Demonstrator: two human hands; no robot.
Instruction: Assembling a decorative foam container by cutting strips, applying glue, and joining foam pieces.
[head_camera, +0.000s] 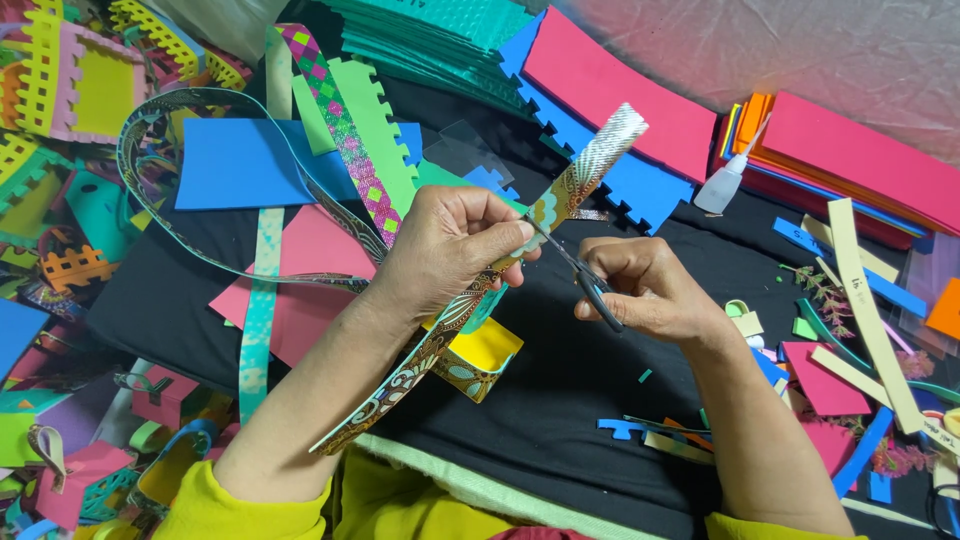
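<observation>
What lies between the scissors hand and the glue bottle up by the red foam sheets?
In the head view, only bare black cloth lies between the right hand, which holds the scissors, and the glue bottle.

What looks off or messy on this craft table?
Nothing looks damaged. Small foam scraps lie loose on the black cloth, near the right hand with the scissors. The left hand holds the patterned strip. A glue bottle lies tipped against the foam sheets.

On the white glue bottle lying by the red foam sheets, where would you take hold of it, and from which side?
Grip the glue bottle around its wider body, coming from above and the black cloth side. It lies tilted, thin nozzle pointing up toward the foam stack, which blocks the far side; the nozzle looks too narrow to hold.
</observation>
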